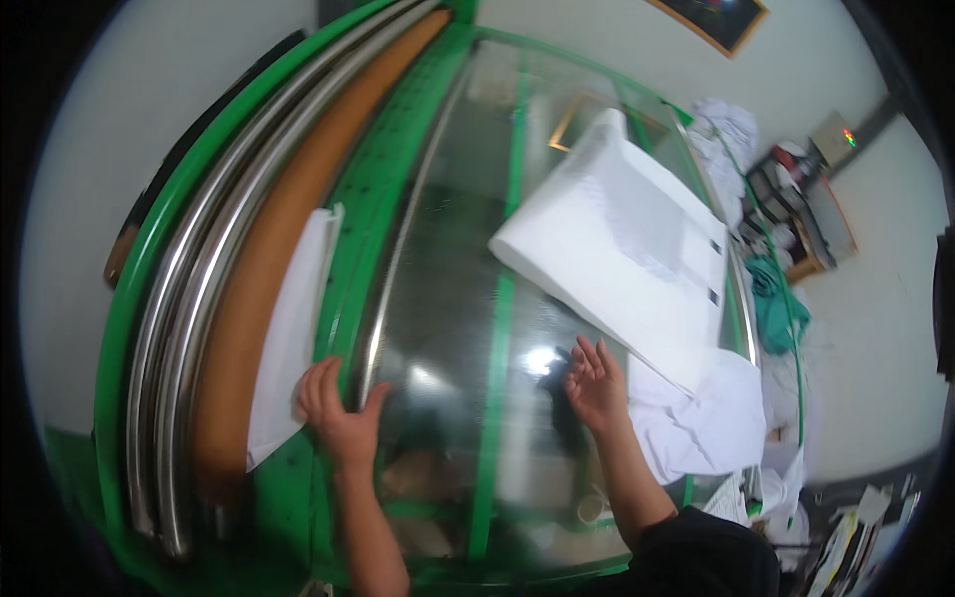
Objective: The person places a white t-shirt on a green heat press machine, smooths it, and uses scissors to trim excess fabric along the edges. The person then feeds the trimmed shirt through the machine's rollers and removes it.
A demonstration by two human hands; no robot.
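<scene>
My left hand (pixel 341 410) is open, thumb spread from the fingers, over the green rail at the glass table's left edge. Its fingertips come close to a strip of white sheet material (pixel 290 343) that lies against a brown roller (pixel 284 219); whether they touch it I cannot tell. Palm up and empty, my right hand (pixel 597 386) hovers open above the glass tabletop (pixel 438 298). Just beyond it lies a large white sheet (pixel 617 229), its far left part curled over. Crumpled white cloth (pixel 696 418) rests to the right of that hand.
Two shiny metal rollers (pixel 189 298) run alongside the brown one in a green frame (pixel 119 328). Bundled white cloth (pixel 724 134), a green cloth (pixel 778 303) and a wooden box (pixel 831 234) line the right wall. Papers (pixel 846 547) are stacked at the lower right.
</scene>
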